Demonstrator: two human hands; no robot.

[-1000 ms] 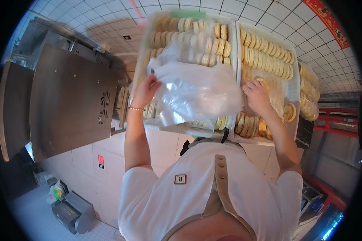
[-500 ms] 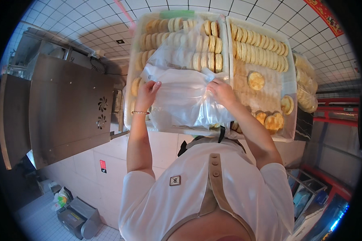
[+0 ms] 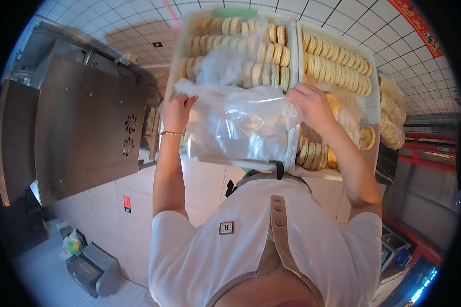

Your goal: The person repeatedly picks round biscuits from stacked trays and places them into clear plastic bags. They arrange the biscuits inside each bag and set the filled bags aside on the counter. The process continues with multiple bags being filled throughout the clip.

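Both my hands hold a clear plastic bag [image 3: 241,128] stretched out flat over the near part of the left tray [image 3: 175,66]. My left hand [image 3: 176,112], with a thin bracelet on the wrist, grips the bag's left edge. My right hand [image 3: 312,105] grips its right edge at the border between the two trays. Rows of round, pale-brown flat cakes [image 3: 271,56] stand on edge in the left tray, some under another clear bag [image 3: 225,61]. The right tray [image 3: 371,110] holds more rows of the same cakes [image 3: 338,59].
A large steel cabinet [image 3: 87,128] with a cut-out flower pattern stands to the left. Clear bags filled with cakes [image 3: 392,115] lie right of the trays. Red metal racks [image 3: 425,153] are at the far right. White tiles cover the surface around the trays.
My right hand has come left from the right tray to the bag's right edge. The bag, bunched up before, is now pulled out flat between both hands.
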